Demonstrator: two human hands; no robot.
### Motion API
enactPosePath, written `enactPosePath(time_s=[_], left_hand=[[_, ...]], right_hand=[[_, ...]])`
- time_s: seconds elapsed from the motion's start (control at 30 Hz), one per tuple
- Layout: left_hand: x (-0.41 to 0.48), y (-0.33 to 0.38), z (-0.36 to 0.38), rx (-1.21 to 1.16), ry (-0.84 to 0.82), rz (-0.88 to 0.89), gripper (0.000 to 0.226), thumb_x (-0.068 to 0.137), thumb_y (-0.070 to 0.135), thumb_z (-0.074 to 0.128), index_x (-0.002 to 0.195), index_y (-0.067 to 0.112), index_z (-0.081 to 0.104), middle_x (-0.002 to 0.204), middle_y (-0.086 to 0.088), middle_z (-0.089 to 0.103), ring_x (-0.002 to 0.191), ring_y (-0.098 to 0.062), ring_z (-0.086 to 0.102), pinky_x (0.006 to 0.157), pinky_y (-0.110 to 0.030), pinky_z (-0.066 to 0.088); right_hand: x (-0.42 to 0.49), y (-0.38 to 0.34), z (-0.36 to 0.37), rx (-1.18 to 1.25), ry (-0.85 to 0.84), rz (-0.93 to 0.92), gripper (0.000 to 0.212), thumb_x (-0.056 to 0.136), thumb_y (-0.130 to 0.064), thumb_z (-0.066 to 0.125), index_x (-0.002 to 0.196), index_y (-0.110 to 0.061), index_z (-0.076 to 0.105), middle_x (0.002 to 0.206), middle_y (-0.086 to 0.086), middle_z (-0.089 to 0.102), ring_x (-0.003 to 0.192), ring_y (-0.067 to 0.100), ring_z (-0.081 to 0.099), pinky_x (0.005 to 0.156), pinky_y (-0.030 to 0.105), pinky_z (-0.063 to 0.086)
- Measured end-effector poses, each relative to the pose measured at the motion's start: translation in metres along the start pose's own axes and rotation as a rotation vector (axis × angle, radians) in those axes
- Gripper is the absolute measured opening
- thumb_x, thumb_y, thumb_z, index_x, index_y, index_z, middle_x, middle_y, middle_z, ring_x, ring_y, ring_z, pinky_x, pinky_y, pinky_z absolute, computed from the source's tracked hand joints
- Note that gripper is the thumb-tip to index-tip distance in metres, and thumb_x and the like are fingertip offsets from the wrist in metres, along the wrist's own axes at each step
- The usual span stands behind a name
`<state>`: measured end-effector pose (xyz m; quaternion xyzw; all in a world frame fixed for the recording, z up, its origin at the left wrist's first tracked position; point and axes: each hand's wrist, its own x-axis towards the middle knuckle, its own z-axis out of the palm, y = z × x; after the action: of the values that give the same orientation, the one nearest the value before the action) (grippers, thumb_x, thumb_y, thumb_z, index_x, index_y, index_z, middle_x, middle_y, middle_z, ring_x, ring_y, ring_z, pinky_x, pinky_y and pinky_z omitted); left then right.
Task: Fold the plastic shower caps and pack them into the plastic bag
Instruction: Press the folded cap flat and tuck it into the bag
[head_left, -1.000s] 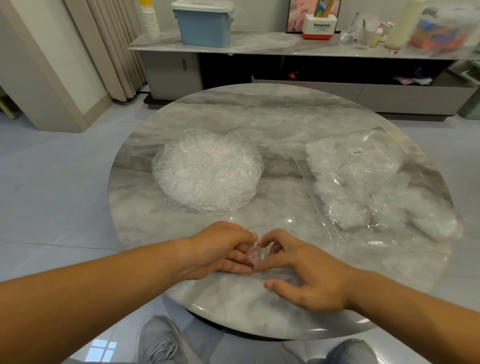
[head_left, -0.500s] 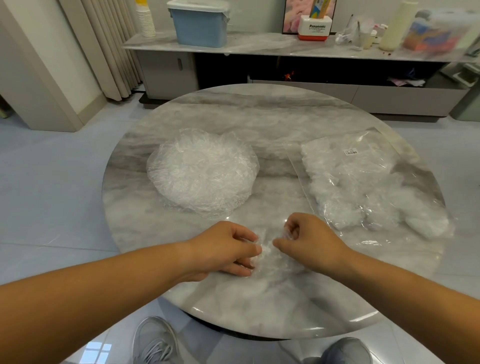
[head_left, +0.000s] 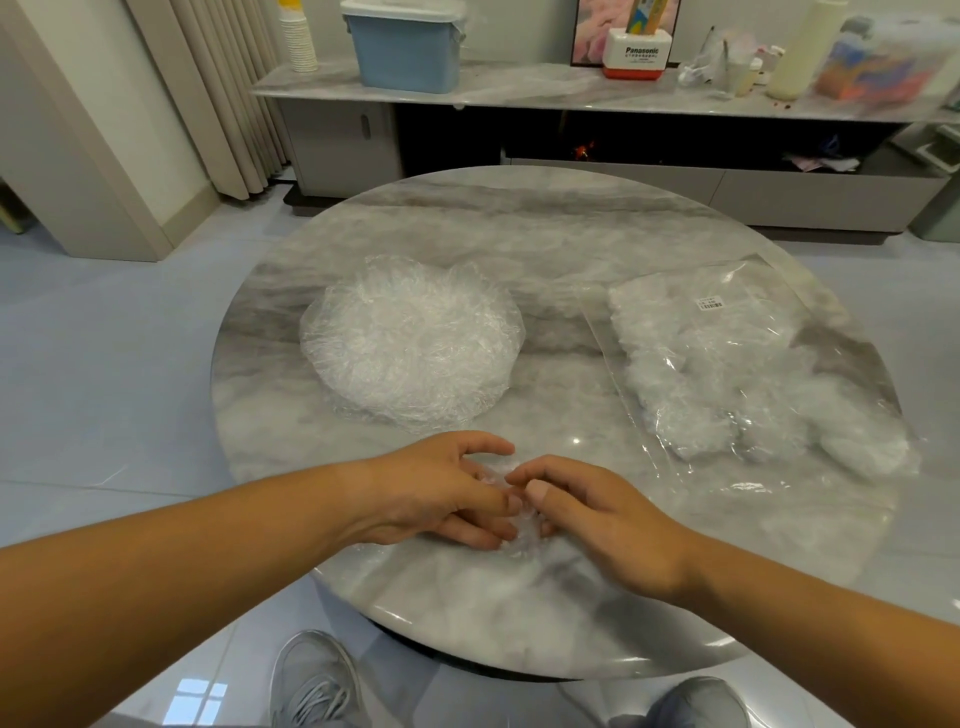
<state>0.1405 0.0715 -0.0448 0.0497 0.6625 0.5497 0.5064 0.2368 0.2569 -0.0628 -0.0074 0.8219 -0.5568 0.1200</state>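
Your left hand and right hand meet near the table's front edge, fingers curled, pinching one crumpled shower cap between them. The film looks feather-light, limp and slippery, so it is probably best gripped at its gathered rim. Half a second earlier, your right hand sat nearer the plastic bag.

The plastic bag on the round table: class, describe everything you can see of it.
The plastic bag is clear, thin and glossy, lying flat on the marble-look table, right of the loose pile of shower caps. A small white barcode label sits near its far end. White bunched-up caps show through it in lumps. Nothing else touches it.
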Motion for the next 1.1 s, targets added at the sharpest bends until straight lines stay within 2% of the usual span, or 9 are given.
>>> enactPosePath(time_s=[0.13, 0.23, 0.33, 0.47, 0.57, 0.67, 0.8, 0.93, 1.1], left_hand=[[0.003, 0.007, -0.008, 0.308, 0.192, 0.131, 0.046, 0.082, 0.012, 0.083, 0.121, 0.021, 0.059, 0.110, -0.015, 0.067, 0.075, -0.023, 0.074, 0.062, -0.032, 0.061], [0.008, 0.008, -0.012, 0.441, 0.259, 0.167, 0.040, 0.079, 0.023, 0.086, 0.112, 0.022, 0.064, 0.103, -0.008, 0.069, 0.070, -0.014, 0.068, 0.060, -0.026, 0.058], [0.014, 0.006, -0.014, 0.472, 0.264, 0.152, 0.040, 0.078, 0.027, 0.087, 0.111, 0.018, 0.064, 0.095, -0.006, 0.070, 0.068, -0.014, 0.067, 0.057, -0.024, 0.054], [0.024, 0.004, -0.012, 0.646, 0.249, 0.156, 0.035, 0.077, 0.031, 0.087, 0.100, 0.014, 0.067, 0.071, -0.001, 0.065, 0.053, -0.006, 0.058, 0.052, -0.021, 0.047], [0.026, 0.004, -0.008, 0.731, 0.246, 0.163, 0.029, 0.080, 0.031, 0.085, 0.090, 0.007, 0.071, 0.060, 0.007, 0.058, 0.046, 0.001, 0.050, 0.049, -0.013, 0.040], [0.027, 0.006, -0.005, 0.619, 0.251, 0.186, 0.026, 0.078, 0.029, 0.086, 0.081, 0.010, 0.069, 0.063, 0.005, 0.059, 0.055, -0.004, 0.052, 0.058, -0.018, 0.043], [0.025, 0.018, 0.004, 0.276, 0.197, 0.209, 0.022, 0.082, 0.022, 0.083, 0.080, 0.014, 0.063, 0.070, 0.001, 0.065, 0.067, -0.010, 0.060, 0.064, -0.023, 0.049], [0.025, 0.033, 0.024, -0.010, 0.128, 0.173, 0.021, 0.087, 0.012, 0.077, 0.101, 0.004, 0.064, 0.100, -0.021, 0.072, 0.090, -0.026, 0.069, 0.090, -0.042, 0.060], [0.033, 0.049, 0.056, -0.168, 0.060, 0.188, 0.043, 0.089, 0.009, 0.073, 0.125, -0.008, 0.057, 0.102, -0.018, 0.073, 0.088, -0.024, 0.073, 0.072, -0.032, 0.062]], right_hand=[[-0.002, -0.003, 0.001, -0.212, -0.108, -0.010, 0.053, 0.088, -0.069, 0.039, 0.133, -0.042, 0.053, 0.114, -0.014, 0.070, 0.104, 0.006, 0.064, 0.095, 0.031, 0.050], [-0.005, -0.003, 0.003, -0.317, -0.185, -0.013, 0.068, 0.098, -0.063, 0.039, 0.158, -0.039, 0.017, 0.127, -0.013, 0.066, 0.119, 0.001, 0.056, 0.105, 0.026, 0.042], [-0.009, 0.001, 0.002, -0.387, -0.205, -0.029, 0.081, 0.093, -0.071, 0.033, 0.159, -0.043, -0.005, 0.137, -0.028, 0.057, 0.133, -0.010, 0.038, 0.114, 0.025, 0.033], [-0.014, 0.006, 0.000, -0.467, -0.221, -0.088, 0.073, 0.092, -0.070, 0.032, 0.147, -0.060, -0.015, 0.143, -0.026, 0.052, 0.136, -0.014, 0.033, 0.115, 0.020, 0.028], [-0.018, 0.006, -0.001, -0.350, -0.144, -0.109, 0.061, 0.092, -0.065, 0.040, 0.149, -0.059, 0.019, 0.134, -0.021, 0.062, 0.129, -0.007, 0.049, 0.110, 0.024, 0.041], [-0.016, 0.005, -0.008, -0.179, 0.176, -0.132, 0.033, 0.088, -0.062, 0.053, 0.114, -0.044, 0.064, 0.125, -0.021, 0.062, 0.123, 0.003, 0.056, 0.103, 0.026, 0.045], [-0.012, -0.012, -0.027, 0.043, 0.229, 0.053, 0.022, 0.091, -0.049, 0.064, 0.094, -0.030, 0.075, 0.122, -0.016, 0.063, 0.116, -0.005, 0.057, 0.094, 0.009, 0.042], [-0.019, -0.017, -0.040, 0.331, 0.201, 0.166, 0.028, 0.097, -0.036, 0.059, 0.095, -0.017, 0.080, 0.105, -0.005, 0.076, 0.094, 0.012, 0.069, 0.096, 0.037, 0.058], [-0.034, -0.020, -0.065, 0.356, 0.449, 0.106, 0.034, 0.100, -0.030, 0.057, 0.082, -0.013, 0.081, 0.096, 0.016, 0.076, 0.097, 0.041, 0.069, 0.084, 0.042, 0.062]])
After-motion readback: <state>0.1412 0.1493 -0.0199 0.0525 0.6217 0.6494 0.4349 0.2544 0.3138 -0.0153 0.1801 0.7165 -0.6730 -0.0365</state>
